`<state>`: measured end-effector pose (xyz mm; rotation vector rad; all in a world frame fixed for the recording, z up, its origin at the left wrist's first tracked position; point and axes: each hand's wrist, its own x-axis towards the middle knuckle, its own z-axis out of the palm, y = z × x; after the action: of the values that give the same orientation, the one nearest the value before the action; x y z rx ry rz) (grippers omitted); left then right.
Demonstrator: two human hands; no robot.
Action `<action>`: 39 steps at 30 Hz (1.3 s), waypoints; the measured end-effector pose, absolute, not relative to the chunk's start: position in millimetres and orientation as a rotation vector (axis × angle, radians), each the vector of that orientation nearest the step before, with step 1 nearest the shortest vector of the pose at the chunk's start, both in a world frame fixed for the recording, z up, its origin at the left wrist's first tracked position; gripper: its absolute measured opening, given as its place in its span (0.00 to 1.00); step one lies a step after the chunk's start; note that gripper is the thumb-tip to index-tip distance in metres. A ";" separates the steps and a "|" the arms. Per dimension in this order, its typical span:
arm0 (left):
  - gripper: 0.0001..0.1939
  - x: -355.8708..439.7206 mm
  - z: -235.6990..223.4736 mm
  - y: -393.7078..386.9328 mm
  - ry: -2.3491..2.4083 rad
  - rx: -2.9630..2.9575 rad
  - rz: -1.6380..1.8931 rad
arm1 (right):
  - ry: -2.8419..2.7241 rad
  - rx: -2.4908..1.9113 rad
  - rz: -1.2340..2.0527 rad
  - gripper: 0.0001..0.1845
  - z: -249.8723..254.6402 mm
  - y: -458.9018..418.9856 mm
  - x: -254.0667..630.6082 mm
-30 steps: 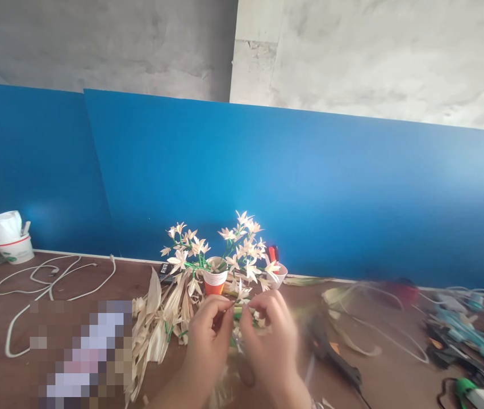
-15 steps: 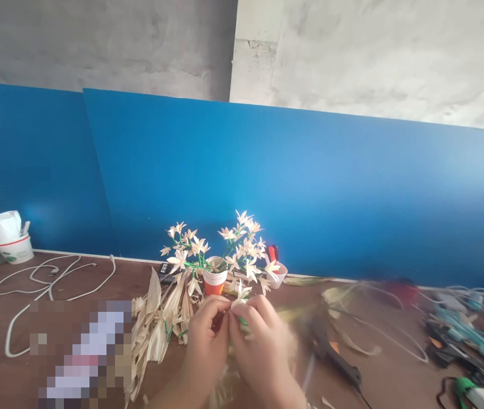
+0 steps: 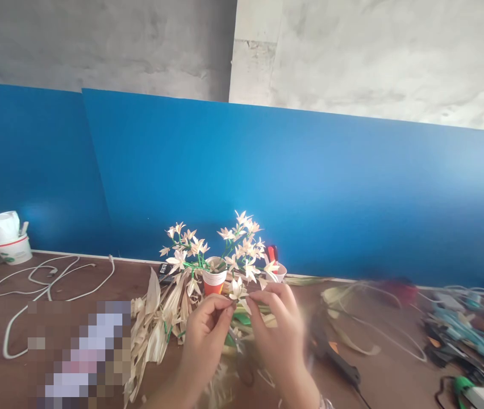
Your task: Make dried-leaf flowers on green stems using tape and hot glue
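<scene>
A cream flower of dried husk petals shows at the fingertips of my left hand, which pinches it from below. My right hand is just to the right, thumb and forefinger pressed together near a pale petal; what they grip is too small to make out. Behind the hands, a red and white paper cup holds green-stemmed branches with several similar flowers. Below and between my hands lies a pair of scissors, partly blurred, beside green pieces.
Dried husks heap to the left of my hands. On the right lie a black glue gun, a loose husk strip and blue-handled tools. White cable and a white tub occupy the left; a blue panel stands behind.
My right hand closed in on the flower against my left, then drew away to the right. The flower has turned and shifted slightly left. My left hand has hardly moved.
</scene>
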<state>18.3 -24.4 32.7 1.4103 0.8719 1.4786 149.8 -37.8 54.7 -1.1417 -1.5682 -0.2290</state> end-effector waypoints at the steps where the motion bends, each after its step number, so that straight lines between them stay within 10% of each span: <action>1: 0.07 18.5 33.4 -24.8 0.873 1.397 1.484 | -1.572 -1.138 -0.215 0.05 53.6 -37.9 148.6; 23: 0.11 -4.3 54.5 -17.9 1.081 1.669 1.225 | -1.723 -1.747 0.536 0.14 42.4 -27.3 228.6; 39: 0.08 3.9 45.1 -21.3 0.870 1.398 1.067 | -0.915 -0.912 1.404 0.13 41.5 -32.4 153.3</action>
<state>3.9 -21.3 45.1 1.3983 0.8695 1.0667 153.3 -32.4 41.5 -0.9117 -0.9153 1.4036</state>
